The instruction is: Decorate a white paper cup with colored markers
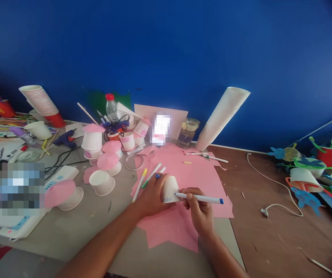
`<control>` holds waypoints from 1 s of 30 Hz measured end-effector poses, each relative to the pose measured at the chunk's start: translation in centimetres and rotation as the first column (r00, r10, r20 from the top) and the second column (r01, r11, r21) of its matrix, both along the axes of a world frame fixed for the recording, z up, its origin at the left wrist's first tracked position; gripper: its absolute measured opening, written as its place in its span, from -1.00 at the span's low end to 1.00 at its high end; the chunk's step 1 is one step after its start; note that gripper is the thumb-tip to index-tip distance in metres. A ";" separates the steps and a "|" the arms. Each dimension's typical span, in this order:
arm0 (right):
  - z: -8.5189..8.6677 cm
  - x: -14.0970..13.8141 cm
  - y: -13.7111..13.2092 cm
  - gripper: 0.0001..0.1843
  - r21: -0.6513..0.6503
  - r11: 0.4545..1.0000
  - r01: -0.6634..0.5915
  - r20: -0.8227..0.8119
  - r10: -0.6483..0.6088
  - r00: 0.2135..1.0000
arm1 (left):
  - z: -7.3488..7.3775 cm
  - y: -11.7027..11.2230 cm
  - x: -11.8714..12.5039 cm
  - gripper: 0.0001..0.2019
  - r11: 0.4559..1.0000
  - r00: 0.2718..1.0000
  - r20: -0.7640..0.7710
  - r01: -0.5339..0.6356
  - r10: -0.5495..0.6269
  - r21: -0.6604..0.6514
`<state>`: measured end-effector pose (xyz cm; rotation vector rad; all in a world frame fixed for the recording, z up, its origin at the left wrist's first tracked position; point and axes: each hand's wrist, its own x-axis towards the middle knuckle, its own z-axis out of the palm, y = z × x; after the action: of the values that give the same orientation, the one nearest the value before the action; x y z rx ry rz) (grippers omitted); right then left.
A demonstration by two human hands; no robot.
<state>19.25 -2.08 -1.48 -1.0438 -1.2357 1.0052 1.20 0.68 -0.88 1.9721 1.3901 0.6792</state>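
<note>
My left hand (151, 195) wraps a white paper cup (170, 190); my right hand (199, 210) pinches a white blue-capped marker (202, 198), tip touching the cup, above pink paper (183, 227).

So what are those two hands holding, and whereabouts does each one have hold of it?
The left hand grips a white paper cup around its side; the right hand holds a white marker near its tip, blue end sticking out.
</note>
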 end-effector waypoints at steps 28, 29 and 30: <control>1.0 -0.3 -0.3 -0.71 0.027 0.997 0.069 0.111 -0.072 0.991 | 0.5 -0.1 0.0 -0.17 0.999 0.999 0.019 0.035 -0.036 0.023; 1.0 -0.3 -0.3 -0.71 0.029 0.997 0.069 0.113 -0.072 0.991 | 0.5 -0.1 0.0 -0.18 0.999 0.999 0.016 0.034 -0.034 0.019; 1.0 -0.4 -0.3 -0.70 0.031 0.997 0.069 0.116 -0.072 0.991 | 0.5 -0.1 0.1 -0.17 0.999 0.999 0.012 0.033 -0.033 0.013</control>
<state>18.90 -2.39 -0.45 -1.1312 -1.2950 0.8809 1.26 0.60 -0.38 1.9927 1.3462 0.6860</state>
